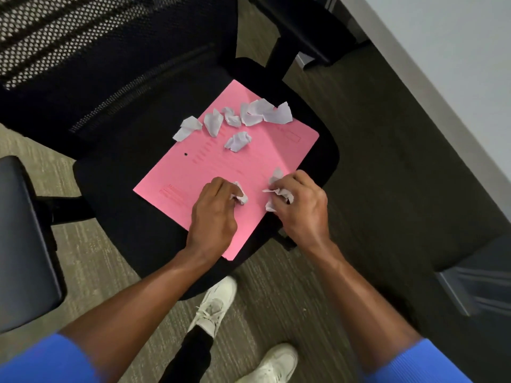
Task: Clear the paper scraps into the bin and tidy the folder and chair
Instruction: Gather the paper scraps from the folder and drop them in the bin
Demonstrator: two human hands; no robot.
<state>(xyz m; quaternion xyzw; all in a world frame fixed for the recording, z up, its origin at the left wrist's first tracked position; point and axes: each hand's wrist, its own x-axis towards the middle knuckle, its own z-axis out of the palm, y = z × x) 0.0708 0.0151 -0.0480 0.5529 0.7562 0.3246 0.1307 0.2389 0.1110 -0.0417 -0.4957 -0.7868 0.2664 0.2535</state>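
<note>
A person in blue sleeves bends over a black office chair [116,172], gathering crumpled paper scraps from a pink folder [193,172] that lies flat and closed across the seat. The left hand [214,214] is curled over the near part of the folder, its fingers pinching a white wad [240,192]. The right hand [300,205], at the folder's right edge, is closed around a loose bundle of scraps [279,189] that pokes out between the fingers.

The clearing looks to be at an early stage. Several scraps lie untouched at the far end of the folder: a row of crumpled pieces [257,113] along its top edge, one scrap [188,128] hanging half off the folder's left edge onto the seat, and a single ball [238,141] a little nearer the hands. No bin is in view, so nothing can be said to have reached it. The folder has yet to be lifted from the seat, and the chair stands turned out on the carpet [91,261], near a pale bench [442,64] at the upper right. White shoes [214,305] show below the seat's front edge.
</note>
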